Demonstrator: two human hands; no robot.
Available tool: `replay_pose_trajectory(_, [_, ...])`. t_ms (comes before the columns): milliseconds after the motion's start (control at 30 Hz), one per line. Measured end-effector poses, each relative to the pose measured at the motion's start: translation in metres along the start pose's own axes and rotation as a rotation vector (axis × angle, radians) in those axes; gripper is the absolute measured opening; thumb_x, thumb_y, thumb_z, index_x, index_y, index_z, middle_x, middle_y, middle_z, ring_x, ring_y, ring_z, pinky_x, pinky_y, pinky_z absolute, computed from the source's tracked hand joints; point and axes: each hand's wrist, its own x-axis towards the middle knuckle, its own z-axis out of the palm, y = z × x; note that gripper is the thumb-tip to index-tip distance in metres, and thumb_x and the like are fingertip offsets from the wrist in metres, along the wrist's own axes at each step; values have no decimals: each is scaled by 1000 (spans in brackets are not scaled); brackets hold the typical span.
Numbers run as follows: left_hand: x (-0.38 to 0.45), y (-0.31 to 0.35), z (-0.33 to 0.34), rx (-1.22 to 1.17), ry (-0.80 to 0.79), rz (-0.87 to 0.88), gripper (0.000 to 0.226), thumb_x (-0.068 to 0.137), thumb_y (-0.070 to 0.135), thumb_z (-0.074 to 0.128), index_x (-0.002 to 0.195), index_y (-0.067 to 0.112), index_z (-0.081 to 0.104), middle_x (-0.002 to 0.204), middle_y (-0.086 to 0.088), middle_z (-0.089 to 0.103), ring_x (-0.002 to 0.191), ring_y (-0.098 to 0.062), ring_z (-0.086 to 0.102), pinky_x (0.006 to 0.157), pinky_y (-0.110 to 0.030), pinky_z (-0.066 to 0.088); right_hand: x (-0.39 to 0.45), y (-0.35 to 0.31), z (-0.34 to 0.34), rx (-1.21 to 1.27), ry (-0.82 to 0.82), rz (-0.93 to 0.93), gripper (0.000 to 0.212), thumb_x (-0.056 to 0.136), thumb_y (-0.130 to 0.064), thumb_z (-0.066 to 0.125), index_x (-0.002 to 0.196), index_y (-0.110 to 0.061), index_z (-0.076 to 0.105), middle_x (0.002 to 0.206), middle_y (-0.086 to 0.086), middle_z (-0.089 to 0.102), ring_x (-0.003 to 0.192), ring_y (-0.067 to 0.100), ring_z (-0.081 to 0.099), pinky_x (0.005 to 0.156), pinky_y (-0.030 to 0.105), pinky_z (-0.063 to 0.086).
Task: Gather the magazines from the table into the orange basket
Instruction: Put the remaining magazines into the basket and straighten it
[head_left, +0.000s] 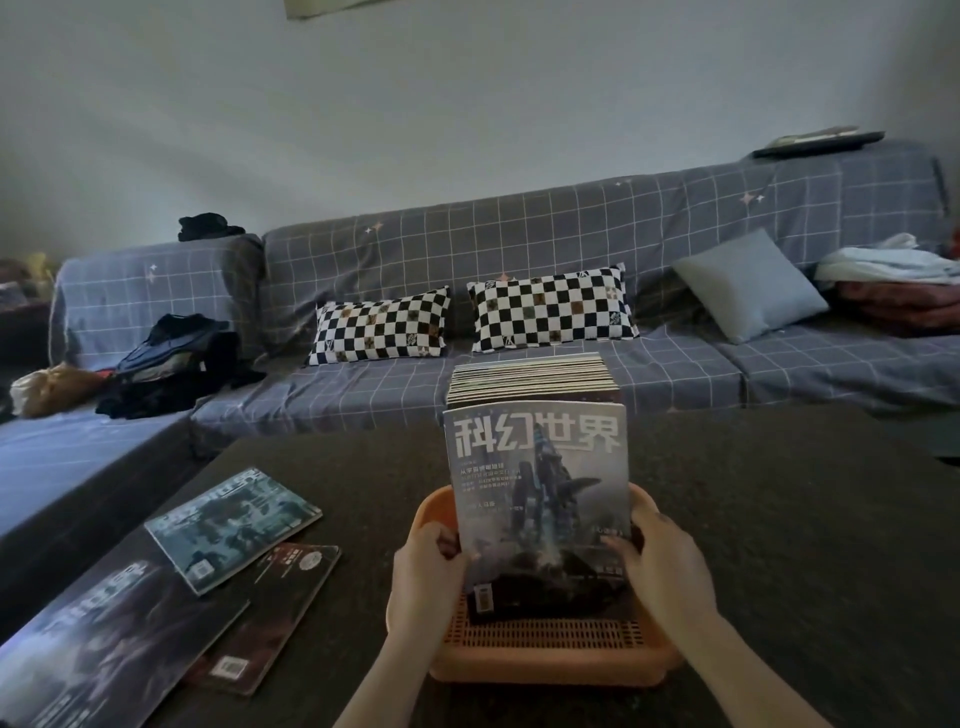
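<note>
An orange basket (550, 654) stands on the dark table (779, 519) right in front of me. A row of several magazines (530, 376) stands upright in it. The front magazine (540, 499), grey with large white characters, is upright at the near end of the row. My left hand (428, 577) grips its lower left edge and my right hand (662, 564) grips its lower right edge. Three more magazines lie flat on the table to the left: a teal one (234, 525), a dark red one (270, 618) and a dark one (109, 644) at the near corner.
A long grey checked sofa (519, 249) runs behind the table, with two black-and-white checkered pillows (379, 325), a grey cushion (748, 286), dark clothes (171, 364) at the left and folded laundry (893, 280) at the right.
</note>
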Motion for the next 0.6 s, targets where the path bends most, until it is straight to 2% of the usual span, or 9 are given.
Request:
replay_pose_trajectory(100, [-3,1,0,-29,23,29,23,77,25,77,80,28,55,80,9,63,70,-2,60,55,-15,41,1,-1,1,4,-8,11,37,87,-30,61,123,-22,52,83,-13,57,65,-1,50,56,13,38])
replay_pose_trajectory(333, [-3,1,-2,-25,3,54,15,82,25,73,85,30,58,85,9,66,75,-1,62,65,-20,48,3,0,2,11,-10,45,39,88,-28,61,125,-20,51,98,-5,63,77,5,56,66,18,45])
replay_pose_trajectory(433, [-3,0,-2,-22,2,52,14,83,25,71,81,33,59,81,11,66,71,2,62,60,-15,45,3,1,4,33,2,52,42,87,-27,62,127,-19,50,104,-3,65,88,10,61,70,20,47])
replay_pose_trajectory(600, [-5,-2,0,45,51,123,34,87,21,66,62,40,54,60,17,60,57,11,59,47,-8,41,4,4,8,94,52,51,52,85,-21,65,133,-18,46,108,-1,67,95,13,63,74,23,49])
